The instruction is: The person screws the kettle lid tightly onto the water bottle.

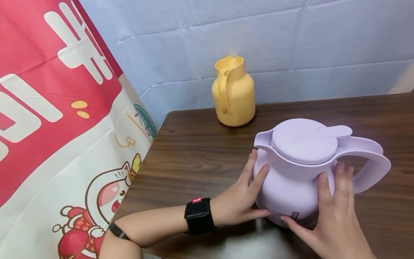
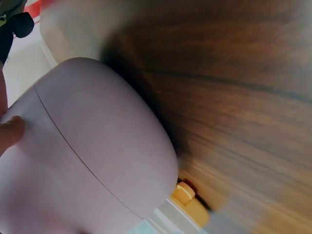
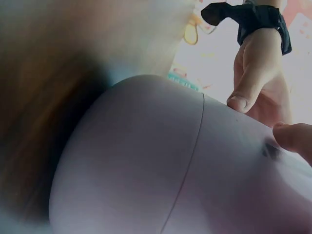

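Head view: lilac jug (image 1: 288, 187) between left grip (image 1: 237, 201) and right grip (image 1: 337, 216).

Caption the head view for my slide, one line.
Left hand and right hand hold a lavender jug between them; a yellow jug stands farther back on the wooden table.

Wears a black strap (image 1: 198, 218) on the left wrist (image 1: 216, 212), edged with a small red tag (image 1: 196, 200). Has a rounded dark stub (image 3: 214, 13) jutting from it.
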`<state>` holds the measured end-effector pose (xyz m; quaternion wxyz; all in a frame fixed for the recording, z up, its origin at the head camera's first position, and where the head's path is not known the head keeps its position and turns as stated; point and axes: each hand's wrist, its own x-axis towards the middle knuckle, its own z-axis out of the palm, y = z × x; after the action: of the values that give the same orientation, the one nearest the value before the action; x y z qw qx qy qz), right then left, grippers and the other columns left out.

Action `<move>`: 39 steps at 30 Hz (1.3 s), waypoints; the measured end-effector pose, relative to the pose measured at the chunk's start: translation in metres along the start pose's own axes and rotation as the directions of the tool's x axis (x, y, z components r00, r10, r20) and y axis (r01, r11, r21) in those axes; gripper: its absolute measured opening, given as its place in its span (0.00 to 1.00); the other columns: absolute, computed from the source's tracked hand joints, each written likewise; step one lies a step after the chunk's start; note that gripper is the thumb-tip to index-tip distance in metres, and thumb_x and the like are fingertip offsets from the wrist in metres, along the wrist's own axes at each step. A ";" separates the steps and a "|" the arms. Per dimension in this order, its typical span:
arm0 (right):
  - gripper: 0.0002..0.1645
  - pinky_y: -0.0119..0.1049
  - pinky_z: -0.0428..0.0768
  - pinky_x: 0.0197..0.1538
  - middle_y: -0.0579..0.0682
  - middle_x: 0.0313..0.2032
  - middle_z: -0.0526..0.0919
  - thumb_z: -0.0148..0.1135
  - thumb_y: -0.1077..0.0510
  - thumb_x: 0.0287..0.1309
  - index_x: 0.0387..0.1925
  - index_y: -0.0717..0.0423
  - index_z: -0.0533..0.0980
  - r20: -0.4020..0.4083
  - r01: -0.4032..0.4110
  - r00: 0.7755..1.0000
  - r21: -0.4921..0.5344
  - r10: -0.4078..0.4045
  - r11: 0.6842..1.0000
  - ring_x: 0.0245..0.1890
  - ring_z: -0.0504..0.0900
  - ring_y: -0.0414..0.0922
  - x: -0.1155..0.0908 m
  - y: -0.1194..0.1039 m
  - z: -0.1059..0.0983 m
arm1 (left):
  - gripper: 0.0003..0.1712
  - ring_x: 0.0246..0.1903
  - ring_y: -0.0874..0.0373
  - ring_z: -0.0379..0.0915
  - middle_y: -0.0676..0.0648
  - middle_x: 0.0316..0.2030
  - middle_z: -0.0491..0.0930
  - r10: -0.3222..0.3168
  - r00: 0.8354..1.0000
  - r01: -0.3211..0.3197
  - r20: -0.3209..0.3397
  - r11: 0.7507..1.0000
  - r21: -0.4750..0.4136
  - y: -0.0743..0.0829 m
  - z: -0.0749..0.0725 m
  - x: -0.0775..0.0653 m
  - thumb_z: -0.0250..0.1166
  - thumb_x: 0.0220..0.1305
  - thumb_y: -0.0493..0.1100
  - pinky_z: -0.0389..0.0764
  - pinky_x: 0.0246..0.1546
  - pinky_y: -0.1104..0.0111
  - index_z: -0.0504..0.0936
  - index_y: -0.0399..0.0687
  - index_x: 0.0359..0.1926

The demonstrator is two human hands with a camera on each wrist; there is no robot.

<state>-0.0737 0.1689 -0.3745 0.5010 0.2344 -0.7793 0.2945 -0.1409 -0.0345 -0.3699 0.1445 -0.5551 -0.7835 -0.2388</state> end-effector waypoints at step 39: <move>0.48 0.73 0.39 0.60 0.78 0.65 0.41 0.39 0.22 0.57 0.68 0.46 0.61 0.140 0.010 0.990 -0.243 0.025 0.970 0.63 0.39 0.79 0.030 0.086 -0.018 | 0.61 0.70 0.41 0.21 0.24 0.68 0.29 -0.039 0.999 0.036 0.002 0.945 0.325 -0.042 0.058 0.115 0.67 0.52 0.65 0.33 0.68 0.58 0.46 0.33 0.71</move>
<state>-0.1304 0.2414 -0.3604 0.4679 0.1889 -0.8441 0.1814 -0.2172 0.0777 -0.3714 0.2262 -0.5099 -0.8231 -0.1071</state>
